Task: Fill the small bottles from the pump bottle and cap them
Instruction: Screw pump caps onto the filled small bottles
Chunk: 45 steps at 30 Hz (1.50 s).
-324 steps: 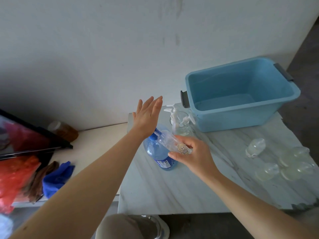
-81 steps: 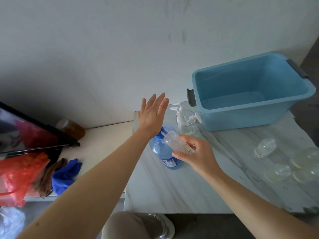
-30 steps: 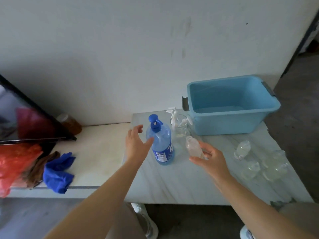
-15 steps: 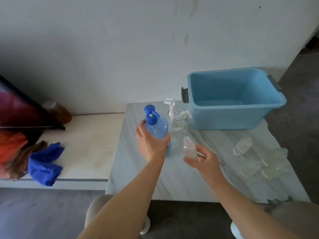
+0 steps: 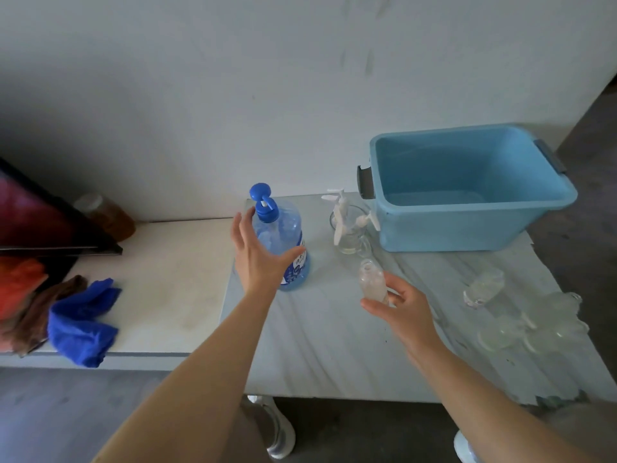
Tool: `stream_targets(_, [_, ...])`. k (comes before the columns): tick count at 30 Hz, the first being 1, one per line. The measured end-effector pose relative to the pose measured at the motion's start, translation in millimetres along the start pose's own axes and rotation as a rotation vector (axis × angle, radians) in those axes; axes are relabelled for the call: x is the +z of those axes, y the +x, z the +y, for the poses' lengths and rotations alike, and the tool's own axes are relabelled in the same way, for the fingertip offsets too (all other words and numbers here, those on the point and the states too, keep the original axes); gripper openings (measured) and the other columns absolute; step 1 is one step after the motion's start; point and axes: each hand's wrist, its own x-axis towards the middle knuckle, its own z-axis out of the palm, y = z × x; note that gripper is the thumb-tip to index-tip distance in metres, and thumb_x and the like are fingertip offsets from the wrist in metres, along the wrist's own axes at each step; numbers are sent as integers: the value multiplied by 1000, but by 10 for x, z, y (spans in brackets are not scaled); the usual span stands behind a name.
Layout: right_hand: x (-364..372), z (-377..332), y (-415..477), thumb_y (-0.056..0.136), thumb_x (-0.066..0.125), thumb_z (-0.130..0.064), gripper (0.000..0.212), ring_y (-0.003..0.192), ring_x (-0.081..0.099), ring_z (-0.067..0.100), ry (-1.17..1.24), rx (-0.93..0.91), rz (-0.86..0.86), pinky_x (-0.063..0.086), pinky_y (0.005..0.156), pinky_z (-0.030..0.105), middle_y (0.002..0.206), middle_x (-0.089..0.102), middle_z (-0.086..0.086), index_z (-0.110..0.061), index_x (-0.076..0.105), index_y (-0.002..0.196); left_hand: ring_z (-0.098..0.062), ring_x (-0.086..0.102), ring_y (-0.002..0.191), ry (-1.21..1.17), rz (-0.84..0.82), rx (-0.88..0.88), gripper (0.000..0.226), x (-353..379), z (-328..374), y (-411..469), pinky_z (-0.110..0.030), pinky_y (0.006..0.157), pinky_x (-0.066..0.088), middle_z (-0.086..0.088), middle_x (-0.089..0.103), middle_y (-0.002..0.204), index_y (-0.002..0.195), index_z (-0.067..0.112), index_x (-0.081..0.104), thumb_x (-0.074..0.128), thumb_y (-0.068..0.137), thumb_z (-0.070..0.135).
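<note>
One small bottle [image 5: 370, 281] (uncapped) stands in the right hand [image 5: 404, 310]

Marble-patterned table top [image 5: 334, 349], set against the wall. Taken from its centre:
- 10 o'clock: pump bottle [image 5: 283, 242], upright.
- 12 o'clock: glass cup [image 5: 349, 233] holding white pump caps.
- 1 to 2 o'clock: blue tub [image 5: 467, 225], just beside the cup.
- 3 o'clock: clear small bottles [image 5: 484, 289], lying on their sides in a loose cluster.
- Centre: one uncapped bottle [image 5: 370, 282], upright, pinched by the right hand [image 5: 405, 312]; contact between its base and the top cannot be confirmed.

Cream counter [image 5: 167, 279] adjoins at 9 o'clock. It carries a blue cloth [image 5: 83, 322], a brown cloth [image 5: 30, 315], an amber jar [image 5: 107, 217] and a black-framed panel [image 5: 50, 235].
</note>
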Motion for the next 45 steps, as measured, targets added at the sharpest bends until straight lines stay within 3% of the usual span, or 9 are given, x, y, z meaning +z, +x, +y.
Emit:
stream_targets(2, [9, -19, 28, 68, 80, -1, 46, 86, 66, 4, 24, -7, -5, 51, 68, 12, 98, 70, -7, -20, 65, 108, -20, 32, 131, 20, 133, 24, 95, -12, 22, -164, -24, 102, 27, -2, 31, 145, 137, 21, 35, 88, 58, 25])
stream_targets(5, [-10, -17, 44, 68, 80, -4, 51, 93, 65, 5, 51, -9, 6, 51, 77, 17, 105, 69, -4, -15, 64, 115, -27, 48, 105, 59, 343, 171, 51, 34, 71, -491, -22, 89, 32, -6, 51, 113, 111, 11, 50, 75, 67, 7])
stream_targets(8, [-82, -1, 50, 68, 81, -3, 53, 92, 63, 1, 39, -18, 29, 49, 81, 21, 104, 69, -5, -15, 63, 117, -13, 48, 84, 66, 116, 277, 27, 159, 154, -644, -24, 76, 40, 3, 53, 92, 95, 12, 55, 69, 74, 2])
stream_targets(12, [-232, 54, 83, 68, 80, 1, 49, 81, 65, -1, 20, -47, 60, 51, 77, 22, 97, 71, -6, -12, 66, 113, -9, 51, 84, 51, -168, 197, 31, 526, 340, -523, -25, 77, 46, 5, 53, 96, 102, 15, 57, 74, 76, 13])
stream_targets(15, [-317, 84, 131, 66, 80, 2, 49, 81, 65, 3, 22, -47, 76, 51, 81, 30, 96, 71, -4, -13, 67, 111, -12, 56, 85, 5, -81, -9, 33, 772, 484, -324, -30, 80, 49, 2, 58, 96, 105, 16, 56, 74, 78, 19])
stream_targets(19, [-409, 106, 207, 65, 80, 2, 46, 72, 60, -9, -20, -65, 121, 43, 68, 6, 94, 70, -3, -14, 68, 107, -20, 57, 90, 64, -6, -202, 34, 1030, 540, -125, -38, 82, 50, 1, 57, 100, 103, 18, 58, 72, 75, 30])
stream_targets(24, [-432, 172, 302, 64, 79, 7, 46, 65, 57, -14, -24, -74, 159, 40, 66, 3, 88, 67, -6, -14, 66, 103, -22, 58, 84, 193, -36, -170, 19, 1179, 490, -48, -40, 80, 49, 1, 64, 89, 85, 22, 58, 72, 75, 30])
stream_targets(36, [-461, 194, 314, 66, 78, 5, 44, 68, 60, -10, -24, -70, 168, 44, 66, 6, 87, 69, -11, -22, 65, 98, -17, 51, 81, 151, -46, 44, 23, 1063, 576, -125, -27, 70, 38, -3, 59, 96, 98, 12, 58, 69, 78, 13])
stream_targets(45, [-396, 254, 294, 65, 81, -4, 46, 87, 64, 11, -44, -46, 169, 45, 75, 17, 98, 71, -2, -13, 68, 107, -14, 57, 75, 96, -93, 177, 17, 608, 708, -161, -17, 66, 37, -1, 65, 83, 86, 11, 64, 72, 71, 11])
